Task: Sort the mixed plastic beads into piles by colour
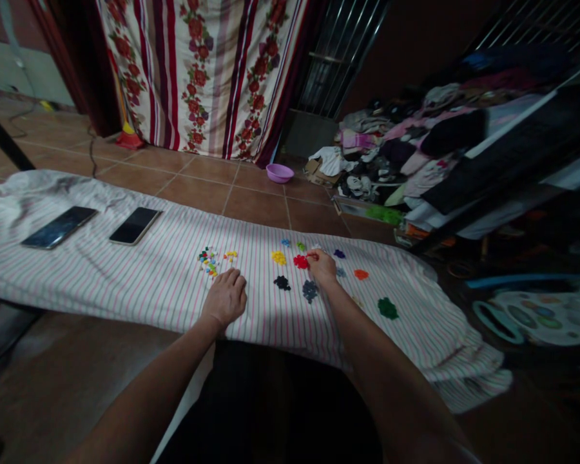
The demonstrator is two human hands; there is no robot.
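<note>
My left hand (226, 296) rests palm down on the striped cloth, fingers slightly apart, just below a small group of orange and yellow pieces (231, 256). Beside these lies a mixed pile of small coloured pieces (207, 262). At the edge of the red pile (300, 261), my right hand (323, 265) has thumb and fingers pinched together; what is between them is too small to make out. Around it are single-colour piles: yellow (279, 258), black (282, 283), grey (310, 291), light green (301, 246), blue (285, 242), purple (339, 253), orange (361, 274) and dark green (387, 308).
Two phones (135, 225) lie on the left part of the striped cloth (174, 277). Beyond it, a pink basin (280, 173) stands on the tiled floor before a floral curtain (198, 77). Heaped clothes (406, 142) fill the right side.
</note>
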